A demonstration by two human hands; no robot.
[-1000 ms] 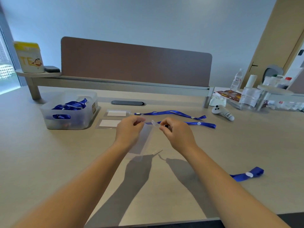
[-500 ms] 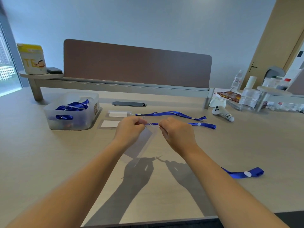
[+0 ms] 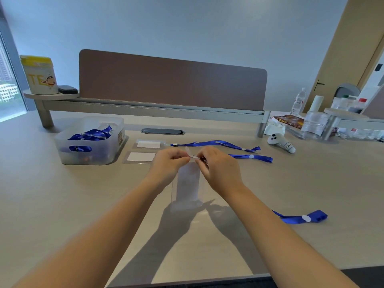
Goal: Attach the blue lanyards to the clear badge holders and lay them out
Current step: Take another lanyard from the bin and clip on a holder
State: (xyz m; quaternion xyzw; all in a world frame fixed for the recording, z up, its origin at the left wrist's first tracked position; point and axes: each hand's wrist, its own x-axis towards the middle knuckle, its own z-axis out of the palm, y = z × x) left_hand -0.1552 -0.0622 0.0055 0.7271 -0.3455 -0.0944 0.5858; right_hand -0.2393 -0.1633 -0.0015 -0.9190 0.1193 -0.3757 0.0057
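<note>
A clear badge holder [image 3: 188,181] hangs upright above the desk between my hands. My left hand [image 3: 169,163] pinches its top edge. My right hand [image 3: 218,167] pinches the clear strap clip [image 3: 190,154] at the holder's top; the blue lanyard [image 3: 301,218] trails from under my right forearm to the desk at right. Two finished badge holders [image 3: 148,144] [image 3: 141,157] lie flat behind my hands, each with its blue lanyard [image 3: 216,143] [image 3: 252,157] stretched rightwards.
A translucent bin [image 3: 91,142] with several blue lanyards stands at the left. A white controller [image 3: 280,142], bottles and jars [image 3: 315,124] crowd the back right. A brown divider panel [image 3: 172,82] runs along the back, with a yellow-lidded tub [image 3: 39,74] on its shelf.
The held badge holder has swung from tilted to hanging straight down, and my hands have come closer together at its top. The camera moved slightly.
</note>
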